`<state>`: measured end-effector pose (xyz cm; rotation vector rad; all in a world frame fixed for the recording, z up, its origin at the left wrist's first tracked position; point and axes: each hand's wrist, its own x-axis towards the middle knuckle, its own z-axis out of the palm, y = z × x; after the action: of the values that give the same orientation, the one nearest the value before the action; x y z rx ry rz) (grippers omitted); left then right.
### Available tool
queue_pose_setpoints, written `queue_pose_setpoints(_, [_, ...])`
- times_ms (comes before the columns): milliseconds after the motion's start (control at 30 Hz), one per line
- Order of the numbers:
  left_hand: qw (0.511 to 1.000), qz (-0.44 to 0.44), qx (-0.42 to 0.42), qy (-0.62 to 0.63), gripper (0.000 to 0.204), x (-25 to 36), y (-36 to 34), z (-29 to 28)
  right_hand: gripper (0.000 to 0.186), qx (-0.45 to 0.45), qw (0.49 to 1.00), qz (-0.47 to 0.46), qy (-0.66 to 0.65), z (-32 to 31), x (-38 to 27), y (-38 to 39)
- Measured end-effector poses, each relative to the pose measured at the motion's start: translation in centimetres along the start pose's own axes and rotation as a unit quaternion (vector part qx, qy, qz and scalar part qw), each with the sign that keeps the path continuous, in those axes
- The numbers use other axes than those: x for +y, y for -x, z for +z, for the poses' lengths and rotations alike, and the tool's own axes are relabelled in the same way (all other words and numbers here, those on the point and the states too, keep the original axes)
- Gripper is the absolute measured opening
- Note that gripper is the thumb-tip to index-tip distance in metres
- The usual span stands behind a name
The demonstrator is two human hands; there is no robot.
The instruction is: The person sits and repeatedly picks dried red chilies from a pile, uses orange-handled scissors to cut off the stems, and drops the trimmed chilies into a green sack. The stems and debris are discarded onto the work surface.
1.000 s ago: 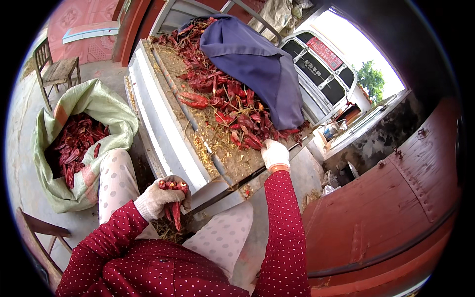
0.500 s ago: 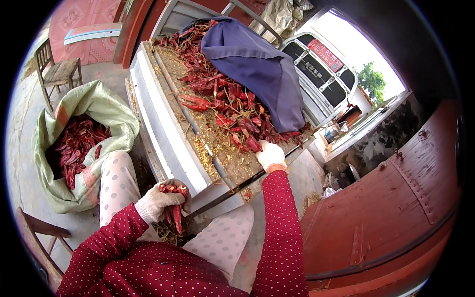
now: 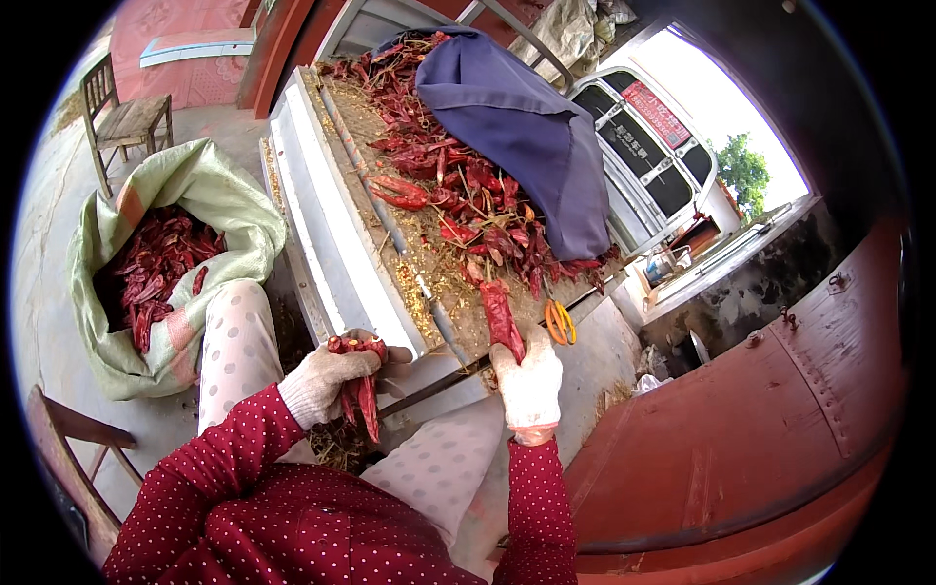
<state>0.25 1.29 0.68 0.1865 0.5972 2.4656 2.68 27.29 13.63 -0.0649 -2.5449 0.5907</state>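
My left hand (image 3: 327, 380), in a pale knitted glove, grips several dried red chillies (image 3: 364, 400) at the near edge of the truck bed. My right hand (image 3: 526, 380), gloved too, pinches a long dried chilli (image 3: 499, 317) by its lower end, over the bed's edge. Orange-handled scissors (image 3: 561, 322) lie just right of it. A spread of dried chillies (image 3: 483, 224) covers part of the dusty boards, partly under a dark blue cloth (image 3: 507, 127). To the left stands a pale green woven sack (image 3: 234, 175), open and partly full of chillies (image 3: 151, 273).
A white cab (image 3: 653, 156) is at the bed's far end. A wooden chair (image 3: 132, 117) stands at upper left, another chair back (image 3: 73, 439) at lower left. A red metal door (image 3: 741, 429) borders the right side; pale sacks (image 3: 565, 29) lie at the top.
My right hand has drawn back toward me with a chilli in it, uncovering the orange scissor handles. My left hand still grips its chillies and has moved slightly right.
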Motion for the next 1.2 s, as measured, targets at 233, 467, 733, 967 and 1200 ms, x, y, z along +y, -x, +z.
queue_pose_setpoints(233, [0.996, 0.051, 0.053, -0.048, 0.037, 0.7, -0.7, 3.0, 0.049, -0.028, 0.98, -0.159, 0.115, 6.4, -7.1, 6.3])
queue_pose_setpoints(467, [0.994, 0.09, 0.056, -0.036, 0.051, 1.0, -0.1, 3.8, 0.051, -0.071, 0.969, -0.222, 0.085, 8.5, -7.0, 7.9])
queue_pose_setpoints(733, [0.998, 0.055, 0.007, -0.025, 0.053, 0.9, 0.5, 3.2, 0.035, -0.132, 0.917, -0.297, 0.231, 7.8, -7.5, 8.2])
queue_pose_setpoints(967, [0.999, 0.007, 0.03, 0.01, 0.037, 0.5, 0.0, 1.9, 0.047, -0.144, 0.959, -0.238, 0.06, 6.8, -7.1, 8.4])
queue_pose_setpoints(1200, [0.995, -0.047, 0.089, -0.026, 0.039, 1.5, 0.0, 0.2, 0.058, -0.062, 0.97, -0.221, 0.081, 6.4, -6.5, 9.5])
